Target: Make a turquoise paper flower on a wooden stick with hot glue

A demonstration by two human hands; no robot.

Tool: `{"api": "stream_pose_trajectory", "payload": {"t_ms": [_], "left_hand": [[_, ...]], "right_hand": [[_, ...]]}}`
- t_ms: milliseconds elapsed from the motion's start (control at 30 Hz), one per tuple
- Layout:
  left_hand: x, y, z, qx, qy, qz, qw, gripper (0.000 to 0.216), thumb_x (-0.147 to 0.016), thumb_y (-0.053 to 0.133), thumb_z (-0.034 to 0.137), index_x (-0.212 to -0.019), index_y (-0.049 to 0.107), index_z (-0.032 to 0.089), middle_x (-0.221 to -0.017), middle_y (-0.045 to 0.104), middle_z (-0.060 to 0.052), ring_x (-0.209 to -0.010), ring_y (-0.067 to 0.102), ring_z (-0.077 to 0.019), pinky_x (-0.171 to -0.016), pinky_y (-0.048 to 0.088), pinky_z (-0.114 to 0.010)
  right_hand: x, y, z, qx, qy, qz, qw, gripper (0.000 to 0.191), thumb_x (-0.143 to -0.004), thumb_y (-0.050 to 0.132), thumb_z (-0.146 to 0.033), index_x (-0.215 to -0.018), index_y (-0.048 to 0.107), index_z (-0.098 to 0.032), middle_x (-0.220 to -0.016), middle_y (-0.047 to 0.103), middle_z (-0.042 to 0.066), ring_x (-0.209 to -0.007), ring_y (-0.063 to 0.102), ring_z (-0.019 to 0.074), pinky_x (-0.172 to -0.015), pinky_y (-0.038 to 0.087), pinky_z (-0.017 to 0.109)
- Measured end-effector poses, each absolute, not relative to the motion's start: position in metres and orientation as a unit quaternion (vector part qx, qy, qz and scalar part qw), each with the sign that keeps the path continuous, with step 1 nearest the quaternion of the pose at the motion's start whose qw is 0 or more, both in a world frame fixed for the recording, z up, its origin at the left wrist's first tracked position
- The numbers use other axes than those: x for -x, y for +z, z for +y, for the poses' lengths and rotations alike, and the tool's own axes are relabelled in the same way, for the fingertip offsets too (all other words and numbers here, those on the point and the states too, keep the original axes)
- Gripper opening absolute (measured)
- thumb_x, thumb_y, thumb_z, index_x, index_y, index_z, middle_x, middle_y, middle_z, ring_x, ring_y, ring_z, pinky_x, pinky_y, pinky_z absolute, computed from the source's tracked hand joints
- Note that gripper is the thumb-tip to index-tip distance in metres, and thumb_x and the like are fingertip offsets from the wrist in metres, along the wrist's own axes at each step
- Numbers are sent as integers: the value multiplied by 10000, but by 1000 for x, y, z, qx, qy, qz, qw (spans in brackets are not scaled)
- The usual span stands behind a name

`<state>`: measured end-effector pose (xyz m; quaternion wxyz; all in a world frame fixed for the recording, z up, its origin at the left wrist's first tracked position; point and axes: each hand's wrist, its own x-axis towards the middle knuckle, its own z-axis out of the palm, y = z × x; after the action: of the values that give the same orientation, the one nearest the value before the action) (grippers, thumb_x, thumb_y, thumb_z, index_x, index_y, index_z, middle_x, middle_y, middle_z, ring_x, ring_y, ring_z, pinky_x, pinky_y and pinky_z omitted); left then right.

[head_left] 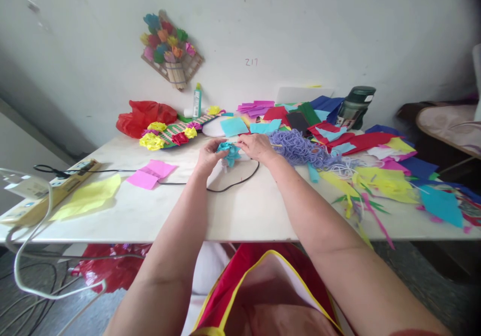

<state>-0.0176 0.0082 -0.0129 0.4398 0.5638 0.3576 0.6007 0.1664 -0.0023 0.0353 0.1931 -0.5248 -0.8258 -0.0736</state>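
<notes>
Both my hands meet over the middle of the white table (240, 216). My left hand (208, 156) pinches a crumpled turquoise paper flower (229, 152) from the left. My right hand (256, 146) closes its fingers on the same flower from the right. The flower is held just above the tabletop. A black cable (233, 185) curves beneath the hands. A heap of purple yarn (298, 148) lies right next to my right hand.
Loose coloured paper sheets cover the table's right half (376, 176). A pink sheet (150, 174) and a yellow sheet (88, 196) lie left, beside a power strip (48, 188). A glue bottle (197, 100), red bag (145, 115), flower-decorated board (176, 131) and green flask (355, 106) stand behind.
</notes>
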Motion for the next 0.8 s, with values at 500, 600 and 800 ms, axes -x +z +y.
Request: {"api": "stream_pose_trajectory", "payload": {"t_ms": [500, 600, 800], "left_hand": [[18, -12, 8, -552, 597, 359, 458, 492, -441, 895, 244, -883, 701, 149, -755, 696, -10, -660, 614, -137, -651, 505, -276], [18, -13, 9, -551, 593, 362, 462, 490, -439, 894, 245, -881, 707, 149, -753, 697, -12, -656, 612, -140, -642, 503, -277], [19, -13, 9, -558, 588, 361, 460, 497, -454, 890, 261, -900, 701, 151, -763, 697, -17, -660, 614, -142, -647, 499, -278]], "right_hand": [[-170, 30, 4, 500, -69, -835, 218, 306, -973, 482, -327, -1102, 739, -221, -1127, 745, 62, -1008, 653, 198, -752, 398, 283], [-171, 28, 7, 492, -67, -839, 225, 299, -958, 496, -286, -1140, 728, -240, -1153, 737, 55, -1028, 648, 192, -758, 406, 277], [-170, 29, 6, 494, -65, -839, 221, 312, -964, 476, -283, -1131, 737, -243, -1141, 739, 56, -1030, 650, 198, -752, 404, 285]]}}
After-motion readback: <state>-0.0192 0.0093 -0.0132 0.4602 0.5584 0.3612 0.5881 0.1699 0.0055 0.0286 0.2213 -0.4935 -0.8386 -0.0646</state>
